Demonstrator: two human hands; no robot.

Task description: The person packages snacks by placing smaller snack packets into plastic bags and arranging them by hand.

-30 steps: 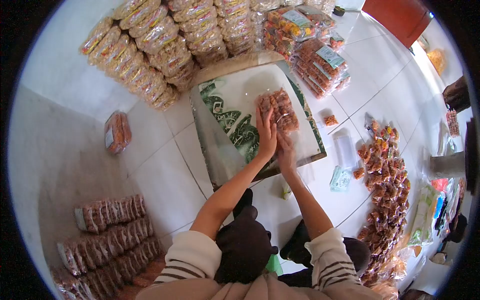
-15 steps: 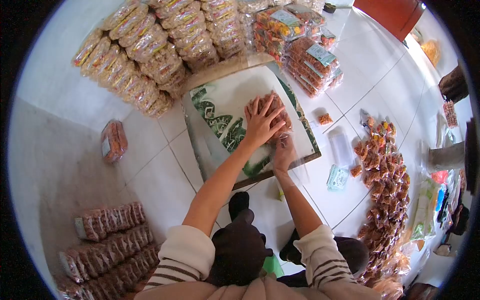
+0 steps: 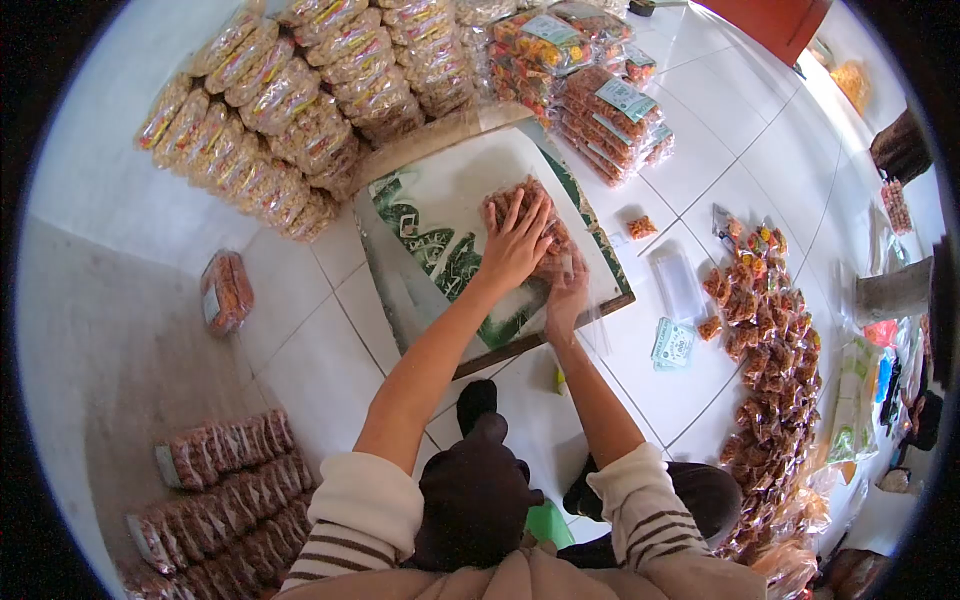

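A clear plastic bag of reddish-brown snacks (image 3: 560,255) lies on a white and green board (image 3: 450,190) that stands on the tiled floor. My left hand (image 3: 515,245) rests flat across the top of the bag, its fingers stretched out and spread. At the bag's near end, my right hand (image 3: 567,290) has its fingers closed on the plastic; they are partly blurred and the fingertips are hidden. Loose clear film sticks out beside the right wrist. To the right of the board are a clear plastic tray (image 3: 677,285) and a stack of printed labels (image 3: 673,343).
Stacked snack packs (image 3: 300,110) fill the back left. Labelled packs (image 3: 615,120) stand behind the board. A long heap of small snack packets (image 3: 770,380) covers the right side. Rows of packs (image 3: 225,500) lie front left; one pack (image 3: 228,292) lies alone by the wall.
The view has shifted slightly. My right hand has moved up against the near end of the bag, its fingers now further onto the plastic. My left hand still presses on top.
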